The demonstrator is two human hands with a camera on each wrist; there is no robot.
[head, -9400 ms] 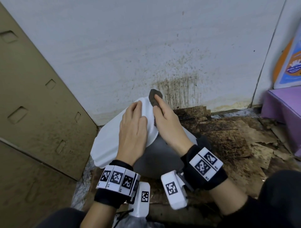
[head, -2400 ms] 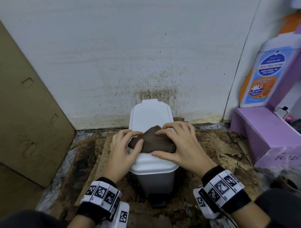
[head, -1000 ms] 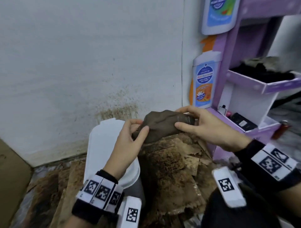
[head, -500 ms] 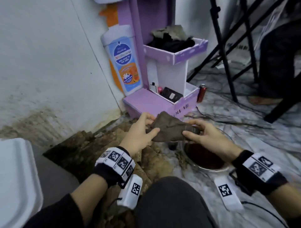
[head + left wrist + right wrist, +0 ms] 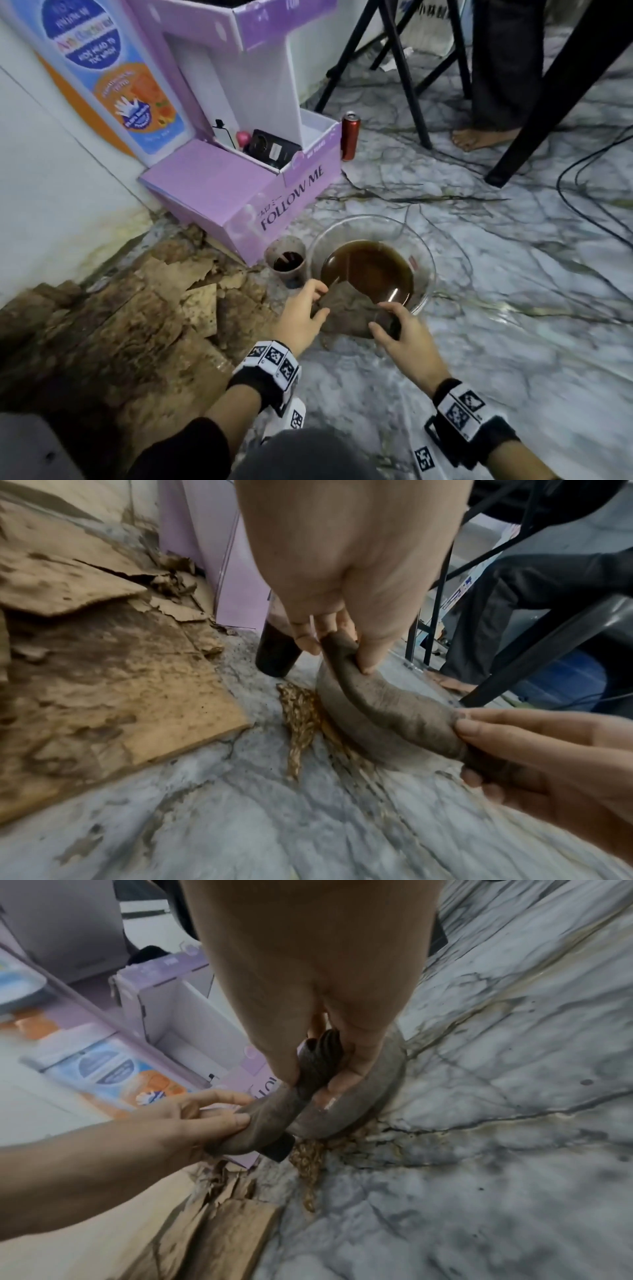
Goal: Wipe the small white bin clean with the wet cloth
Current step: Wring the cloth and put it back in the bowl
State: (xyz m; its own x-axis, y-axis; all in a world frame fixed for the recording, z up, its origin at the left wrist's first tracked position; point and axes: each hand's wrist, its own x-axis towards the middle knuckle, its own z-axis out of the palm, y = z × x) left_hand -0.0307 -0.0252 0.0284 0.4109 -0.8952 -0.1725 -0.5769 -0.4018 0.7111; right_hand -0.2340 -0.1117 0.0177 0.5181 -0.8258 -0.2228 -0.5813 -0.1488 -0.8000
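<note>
**Cloth held at the bowl's near rim**

The left hand (image 5: 301,317) and right hand (image 5: 402,337) each pinch one end of the brown wet cloth (image 5: 349,313), stretched between them over the near rim of the glass bowl (image 5: 423,253) of dark water. The bin is out of view.

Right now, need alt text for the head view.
Two hands, left hand and right hand, hold a brown wet cloth at the near rim of a glass bowl of brown water on a marble floor.
</note>
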